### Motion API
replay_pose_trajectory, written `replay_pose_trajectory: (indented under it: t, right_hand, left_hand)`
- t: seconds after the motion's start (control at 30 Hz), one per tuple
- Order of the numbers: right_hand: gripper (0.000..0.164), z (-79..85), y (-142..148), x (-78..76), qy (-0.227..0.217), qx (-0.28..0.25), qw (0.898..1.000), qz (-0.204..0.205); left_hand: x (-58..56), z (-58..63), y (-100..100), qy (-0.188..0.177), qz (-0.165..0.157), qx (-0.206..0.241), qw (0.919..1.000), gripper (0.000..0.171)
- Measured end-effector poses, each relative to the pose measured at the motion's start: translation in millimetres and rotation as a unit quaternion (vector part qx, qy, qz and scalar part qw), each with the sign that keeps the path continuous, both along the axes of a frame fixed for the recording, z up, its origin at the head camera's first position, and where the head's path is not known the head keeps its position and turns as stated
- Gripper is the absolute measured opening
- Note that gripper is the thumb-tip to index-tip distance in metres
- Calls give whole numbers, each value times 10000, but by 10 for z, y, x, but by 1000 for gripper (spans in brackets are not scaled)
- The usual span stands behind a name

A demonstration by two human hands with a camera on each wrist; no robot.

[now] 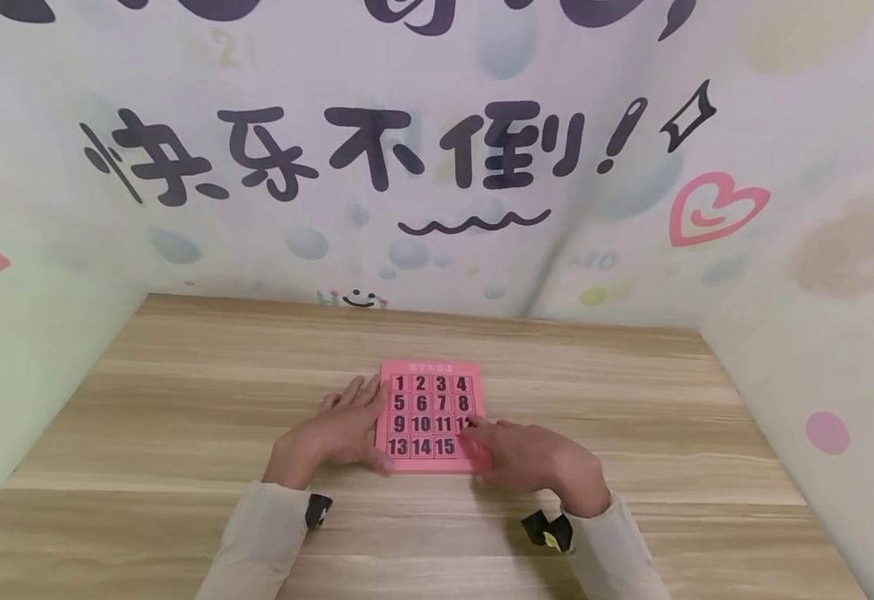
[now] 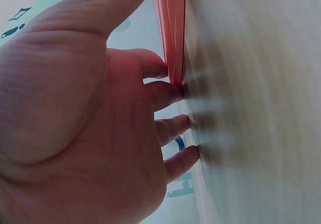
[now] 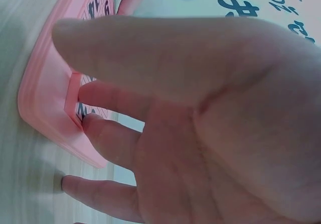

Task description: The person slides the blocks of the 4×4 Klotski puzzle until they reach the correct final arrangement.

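Observation:
A pink sliding number puzzle (image 1: 432, 467) lies flat on the wooden table. Its tiles read 1 to 15 in row order, and the bottom right slot is bare. Along the puzzle's left side rests my left hand (image 1: 339, 429), fingers spread, with the thumb by the lower left corner. In the left wrist view, the index and middle fingertips touch the pink side wall (image 2: 173, 38). My right hand (image 1: 530, 457) reaches over the right edge, its fingertips on the partly covered 12 tile (image 1: 462, 422). In the right wrist view the thumb (image 3: 125, 45) stretches across the frame's lower part.
The wooden table (image 1: 219, 383) spreads out around the puzzle. Behind it stands a pale printed backdrop (image 1: 257, 250) with dark lettering, and pale side walls (image 1: 841, 358) flank the table. A dark wrist strap (image 1: 318, 510) shows at my left cuff.

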State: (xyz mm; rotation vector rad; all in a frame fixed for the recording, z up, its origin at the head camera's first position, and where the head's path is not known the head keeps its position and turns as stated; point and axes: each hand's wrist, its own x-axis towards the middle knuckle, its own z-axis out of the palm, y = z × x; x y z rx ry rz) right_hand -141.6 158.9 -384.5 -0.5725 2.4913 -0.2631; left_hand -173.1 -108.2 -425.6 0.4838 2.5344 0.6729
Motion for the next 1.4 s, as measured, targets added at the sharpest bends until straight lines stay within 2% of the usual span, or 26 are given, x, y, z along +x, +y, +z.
replay_pose_trajectory:
  t: [0.7, 0.93, 1.4]
  right_hand:
    - [65, 20, 20, 10, -33, -14, 10000, 12]
    - [65, -8, 41, 5, -1, -28, 9998, 198]
    - [62, -23, 48, -26, 53, -33, 9997, 229]
  left_hand:
    - [5, 8, 19, -1, 5, 32, 10000, 119]
    - [-1, -21, 2, 55, -81, -13, 10000, 120]
    - [-2, -30, -12, 120, -95, -25, 9999, 117]
